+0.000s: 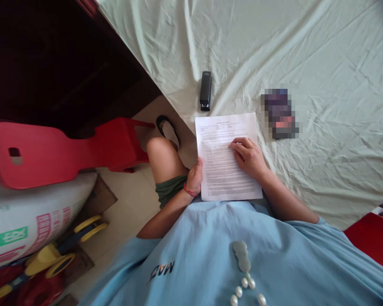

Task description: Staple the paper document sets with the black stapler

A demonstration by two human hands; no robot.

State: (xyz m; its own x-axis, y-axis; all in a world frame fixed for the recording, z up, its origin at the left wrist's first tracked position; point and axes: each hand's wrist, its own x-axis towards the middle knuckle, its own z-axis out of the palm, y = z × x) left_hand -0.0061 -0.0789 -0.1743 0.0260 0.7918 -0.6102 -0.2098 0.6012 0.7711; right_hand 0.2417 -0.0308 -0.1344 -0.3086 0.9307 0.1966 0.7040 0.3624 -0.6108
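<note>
A white printed document (pixel 223 174) lies at the near edge of the cloth-covered table, close to my body. My left hand (pixel 195 176) grips its left edge, fingers beneath and out of sight. On top of the page rests my right hand (pixel 249 156), fingers loosely bent and touching the printed lines, with nothing held in it. Whether the document is one sheet or several is hard to make out. Just beyond its top left corner is a black stapler (pixel 206 91). To the right of the page lies a dark, pixelated rectangular object (pixel 280 112).
A wrinkled pale green cloth (pixel 325 55) covers the table. On the left stand a red plastic chair (pixel 64 148), a white printed sack (pixel 35 221) and a yellow wheeled item (pixel 47 259). Another red seat (pixel 373 238) shows at the right.
</note>
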